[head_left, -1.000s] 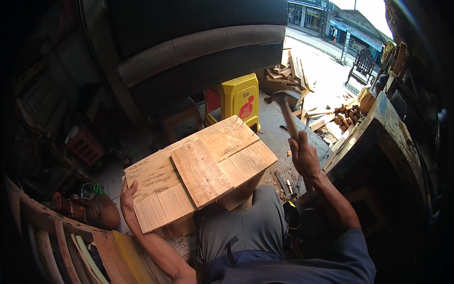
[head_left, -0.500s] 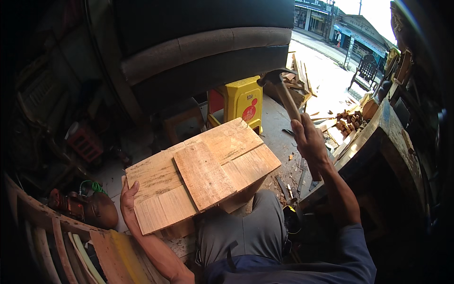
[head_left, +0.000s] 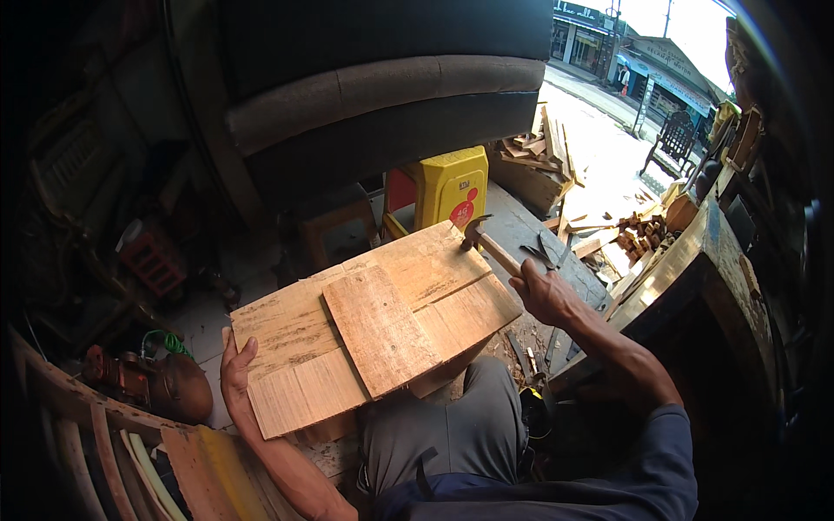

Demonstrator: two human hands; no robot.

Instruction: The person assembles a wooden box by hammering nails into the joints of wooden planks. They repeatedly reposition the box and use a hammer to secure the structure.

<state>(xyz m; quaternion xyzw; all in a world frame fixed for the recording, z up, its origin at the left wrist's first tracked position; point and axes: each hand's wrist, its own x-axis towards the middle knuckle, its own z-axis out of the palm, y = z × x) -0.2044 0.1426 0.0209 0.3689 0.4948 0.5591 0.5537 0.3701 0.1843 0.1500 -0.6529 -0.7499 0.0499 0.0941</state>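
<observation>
A pale wooden box-like piece (head_left: 300,326) is tilted across my lap, its top made of several boards. A shorter board (head_left: 382,330) lies across the middle of that top. At the left end, my left hand (head_left: 236,373) grips the edge, thumb up and fingers partly hidden. My right hand (head_left: 549,293) is closed round the wooden handle of a claw hammer (head_left: 499,253). The hammer's head is down at the far right corner of the top, beside a small upright nail-like point (head_left: 453,227). Whether it touches the wood is hard to tell.
A yellow plastic stool (head_left: 452,187) stands just beyond the box. Scrap wood (head_left: 641,234) is heaped at the right, near a dark ornate chair (head_left: 673,139). A large wooden piece (head_left: 712,269) flanks my right arm. Low at left are a tank-shaped machine (head_left: 178,388) and a red crate (head_left: 156,260).
My right hand has swung the hammer down from above the stool to the box's far right corner. My left hand keeps its hold on the left edge.
</observation>
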